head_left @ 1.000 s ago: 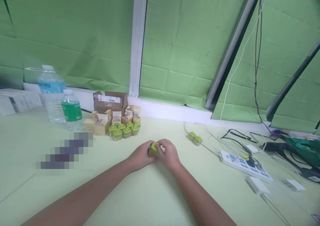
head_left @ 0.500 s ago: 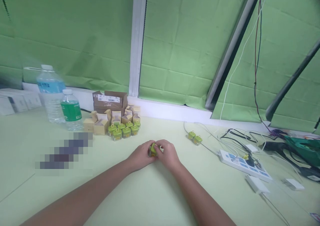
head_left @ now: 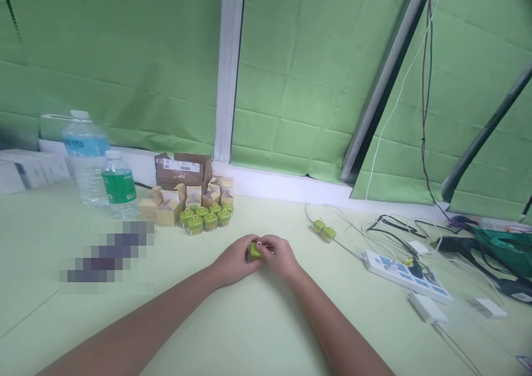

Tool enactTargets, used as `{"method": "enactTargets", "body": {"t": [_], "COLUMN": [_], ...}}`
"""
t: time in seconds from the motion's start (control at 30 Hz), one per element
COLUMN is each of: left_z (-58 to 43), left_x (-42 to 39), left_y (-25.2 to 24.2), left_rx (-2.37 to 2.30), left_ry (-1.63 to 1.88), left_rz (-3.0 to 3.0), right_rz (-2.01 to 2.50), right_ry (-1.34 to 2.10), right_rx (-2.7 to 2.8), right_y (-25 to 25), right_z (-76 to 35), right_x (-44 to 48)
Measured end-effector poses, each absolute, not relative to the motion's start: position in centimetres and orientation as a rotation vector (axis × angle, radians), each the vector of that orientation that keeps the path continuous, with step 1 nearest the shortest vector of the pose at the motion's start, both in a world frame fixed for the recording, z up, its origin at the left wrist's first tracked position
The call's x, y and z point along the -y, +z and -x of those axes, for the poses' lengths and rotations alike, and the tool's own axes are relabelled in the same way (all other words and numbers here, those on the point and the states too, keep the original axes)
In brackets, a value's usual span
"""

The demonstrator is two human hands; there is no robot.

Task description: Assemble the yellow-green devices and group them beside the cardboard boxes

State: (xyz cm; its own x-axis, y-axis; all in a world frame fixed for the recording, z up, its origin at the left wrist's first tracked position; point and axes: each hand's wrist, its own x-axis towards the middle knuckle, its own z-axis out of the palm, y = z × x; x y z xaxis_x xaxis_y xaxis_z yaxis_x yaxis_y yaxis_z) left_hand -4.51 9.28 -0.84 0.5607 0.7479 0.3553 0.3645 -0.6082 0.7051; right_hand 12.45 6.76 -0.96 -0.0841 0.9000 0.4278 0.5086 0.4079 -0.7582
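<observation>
Both hands meet around one small green-lidded container (head_left: 254, 252) at the middle of the table. My left hand (head_left: 233, 263) wraps its left side. My right hand (head_left: 280, 258) is closed on it from the right, with the thumb on the green top. Fingers cover much of its body. Beyond the left hand, several similar green-lidded containers (head_left: 210, 219) with loop handles stand in a cluster. Two more, one of them a green-lidded container (head_left: 328, 233), sit to the right, beside a white cable.
Opened small cartons (head_left: 168, 212) and a brown cardboard box (head_left: 183, 171) stand behind the cluster. Left of them are a large water bottle (head_left: 88, 159) and a green-labelled bottle (head_left: 119, 187). A white power strip (head_left: 407, 276) and tangled cables lie at right, near a white adapter (head_left: 428, 308).
My right fingers and thumb have shifted slightly over the held container's green top, and more of its lid shows. The other things stay in place.
</observation>
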Motion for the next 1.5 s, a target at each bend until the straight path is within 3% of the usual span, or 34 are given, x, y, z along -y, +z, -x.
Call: {"method": "enactTargets", "body": {"t": [0.33, 0.57, 0.8, 1.1, 1.5], "left_z": [4.6, 4.9, 3.1, 3.6, 3.4], "left_x": [-10.4, -7.9, -4.3, -3.2, -3.5], "left_y": [-2.3, -0.3, -1.1, -0.9, -0.7], "left_rx": [-1.078, -0.932, -0.191, -0.315, -0.340], "left_ry": [0.939, 1.098, 0.611, 0.361, 0.314], "left_rz": [-2.262, -2.506, -2.806, -2.696, -2.545], "right_rz": [1.398, 1.466, 1.517, 1.535, 1.507], "right_ry": [0.526, 0.466, 0.295, 0.195, 0.276], "right_rx": [1.688, 1.632, 1.880, 1.926, 1.946], "right_y": [-1.8, -2.2, -1.4, -1.7, -2.0], "right_z": [-11.6, -10.2, -6.7, -2.6, -2.9], "right_x": [-6.5, -8.4, -12.4, -16.0, -16.7]}}
